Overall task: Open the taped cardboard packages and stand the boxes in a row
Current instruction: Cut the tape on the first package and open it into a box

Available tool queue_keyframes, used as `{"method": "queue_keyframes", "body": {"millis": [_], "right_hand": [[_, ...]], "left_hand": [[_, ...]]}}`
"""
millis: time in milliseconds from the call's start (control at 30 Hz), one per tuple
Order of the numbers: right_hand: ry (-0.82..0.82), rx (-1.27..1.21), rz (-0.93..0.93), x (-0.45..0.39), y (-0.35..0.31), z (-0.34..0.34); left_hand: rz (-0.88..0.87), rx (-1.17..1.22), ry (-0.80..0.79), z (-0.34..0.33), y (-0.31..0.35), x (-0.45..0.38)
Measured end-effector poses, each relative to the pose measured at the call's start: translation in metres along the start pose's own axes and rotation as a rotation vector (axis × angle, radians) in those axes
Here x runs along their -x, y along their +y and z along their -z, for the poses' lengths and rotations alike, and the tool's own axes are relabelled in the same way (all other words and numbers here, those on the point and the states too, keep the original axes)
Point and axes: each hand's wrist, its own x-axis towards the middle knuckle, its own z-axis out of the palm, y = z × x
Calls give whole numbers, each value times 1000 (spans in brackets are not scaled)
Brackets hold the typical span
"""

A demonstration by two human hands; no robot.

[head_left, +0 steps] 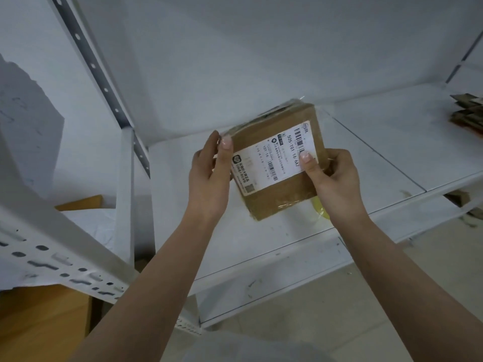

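A white metal shelf [379,163] with perforated uprights stands against a pale wall. A taped cardboard box [279,163] is held above the shelf, tilted, its white label [277,160] facing the camera. The left hand [209,176] grips the box's left edge, thumb on the front face, fingers behind. The right hand [332,178] grips the lower right corner, thumb pressed on the label. Clear tape wraps the box, which is unopened. Flattened cardboard [467,111] lies at the shelf's far right.
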Motion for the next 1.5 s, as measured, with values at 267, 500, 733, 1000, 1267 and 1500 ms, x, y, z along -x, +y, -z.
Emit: {"method": "queue_keyframes", "body": {"millis": [267,500,733,1000,1267,1500], "right_hand": [[22,-93,-44,4,7,1],[-54,-107,-49,-14,16,19],[-218,-192,101,-12,-11,26],[-243,-454,154,0,-15,8],[-96,-276,187,9,-13,-9],[-224,-294,132,17,-9,-9]], "left_hand": [[-74,22,45,5,-4,-6],[-122,35,-92,21,-5,-15],[-157,30,-252,29,1,-20],[-159,-216,195,17,-2,-16],[-52,113,-97,-12,31,13],[102,201,-157,-17,32,14]]}}
